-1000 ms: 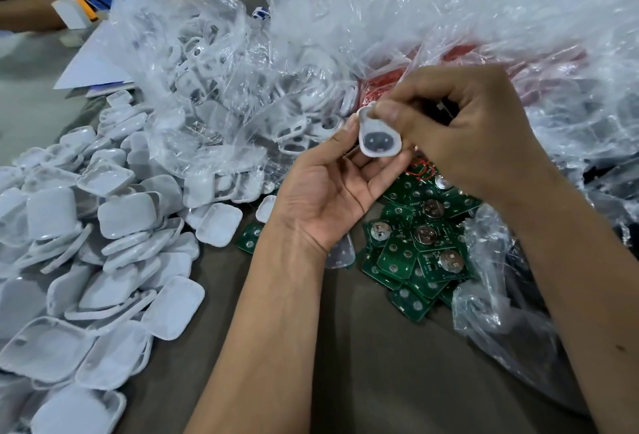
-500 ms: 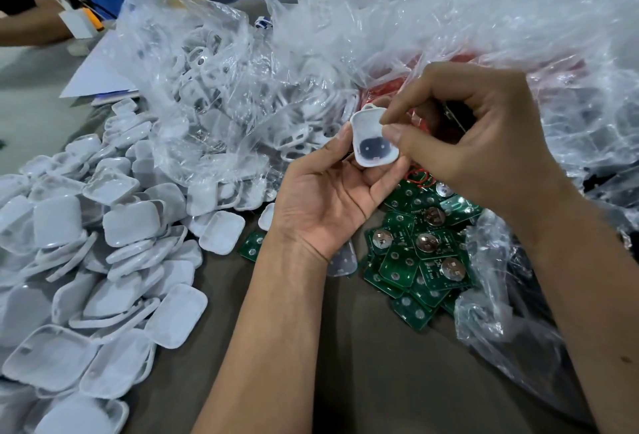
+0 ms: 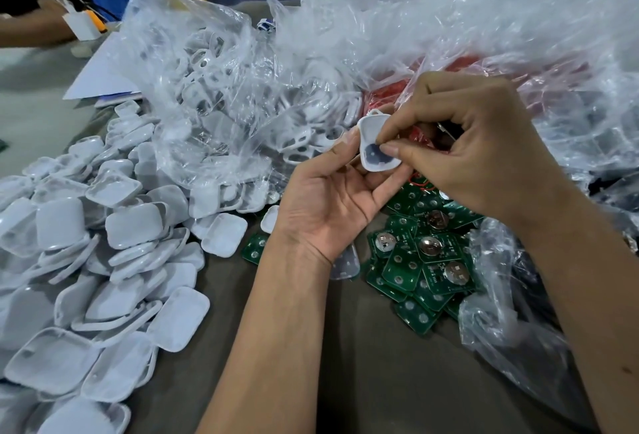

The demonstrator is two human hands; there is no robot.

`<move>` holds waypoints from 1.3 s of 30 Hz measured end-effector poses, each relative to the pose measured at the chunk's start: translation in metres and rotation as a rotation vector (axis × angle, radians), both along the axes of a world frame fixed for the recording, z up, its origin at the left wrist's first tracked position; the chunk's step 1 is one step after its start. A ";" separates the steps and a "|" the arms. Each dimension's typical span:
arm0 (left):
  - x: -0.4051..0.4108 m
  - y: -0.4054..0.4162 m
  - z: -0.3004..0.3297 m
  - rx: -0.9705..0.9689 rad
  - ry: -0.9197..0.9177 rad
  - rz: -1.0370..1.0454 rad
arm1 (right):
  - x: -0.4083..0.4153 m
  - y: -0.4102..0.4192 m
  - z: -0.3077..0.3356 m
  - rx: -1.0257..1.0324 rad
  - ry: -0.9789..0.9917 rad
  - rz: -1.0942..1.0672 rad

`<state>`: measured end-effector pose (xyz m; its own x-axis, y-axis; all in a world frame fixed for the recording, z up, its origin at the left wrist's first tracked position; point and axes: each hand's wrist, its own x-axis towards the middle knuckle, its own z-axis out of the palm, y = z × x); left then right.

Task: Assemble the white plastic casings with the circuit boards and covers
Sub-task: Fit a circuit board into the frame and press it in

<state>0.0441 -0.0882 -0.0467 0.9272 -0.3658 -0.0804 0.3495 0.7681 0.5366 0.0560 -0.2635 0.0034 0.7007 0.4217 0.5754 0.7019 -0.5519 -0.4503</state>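
My left hand (image 3: 332,202) holds a small white plastic casing (image 3: 371,153) between thumb and fingertips, its open side facing me with a dark round part inside. My right hand (image 3: 477,153) has its thumb and forefinger pressed into the casing from the right, the other fingers curled. Below my hands lies a heap of green circuit boards (image 3: 422,260) with round silver cells. A big pile of white covers (image 3: 114,260) spreads over the table's left side.
Clear plastic bags (image 3: 242,94) of white casing frames rise behind my hands, with red parts (image 3: 387,91) showing through. More crumpled bag (image 3: 511,323) lies at the right. Another person's arm (image 3: 31,29), a white charger (image 3: 81,23) and bottles sit far left.
My right thumb and forefinger have shifted down into the casing's open side. The casing has turned slightly in my left hand; both hands stay in about the same place.
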 end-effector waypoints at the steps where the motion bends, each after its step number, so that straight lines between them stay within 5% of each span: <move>1: 0.000 0.000 0.000 0.002 0.005 0.005 | 0.000 0.000 0.000 -0.003 -0.001 -0.001; 39: -0.001 -0.001 -0.001 0.009 0.017 0.013 | -0.002 -0.005 0.004 0.022 0.130 0.043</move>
<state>0.0435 -0.0891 -0.0476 0.9305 -0.3525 -0.0999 0.3486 0.7677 0.5378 0.0538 -0.2682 0.0077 0.7512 0.4415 0.4907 0.6600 -0.5116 -0.5502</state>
